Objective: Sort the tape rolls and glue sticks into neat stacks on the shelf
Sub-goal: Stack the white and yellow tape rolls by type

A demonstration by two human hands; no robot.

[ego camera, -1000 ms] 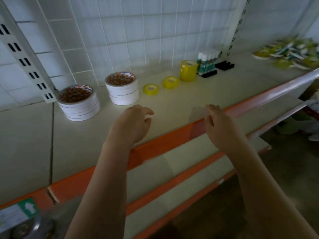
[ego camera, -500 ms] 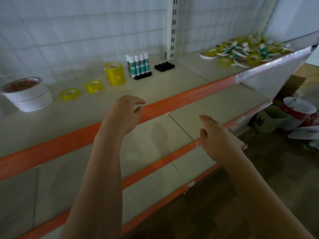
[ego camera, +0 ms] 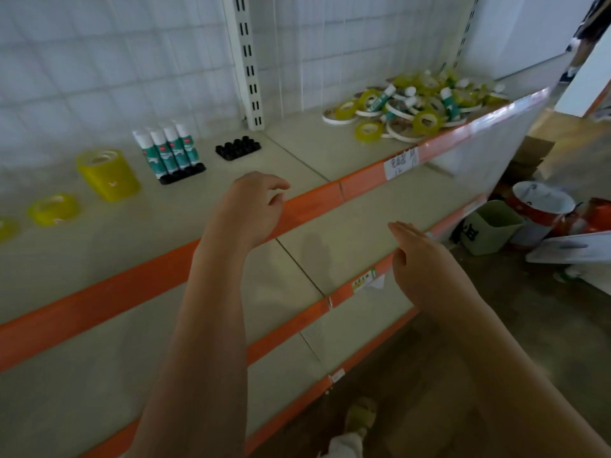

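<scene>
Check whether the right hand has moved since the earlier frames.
Yes. The right hand dropped from the top shelf's orange edge to the lower shelf's edge.

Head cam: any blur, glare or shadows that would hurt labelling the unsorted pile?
Head view: the mixed pile at far right is motion-smeared and its items merge; glare on the clear shelf-edge strip; a soft shadow on the lower shelf between the hands; wide-angle bending at the edges.

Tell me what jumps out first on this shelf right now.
The messy pile of tape rolls and glue sticks at the top shelf's right end. Left of it, four glue sticks stand upright beside a tall yellow tape stack. Both the left hand and right hand are empty.
</scene>
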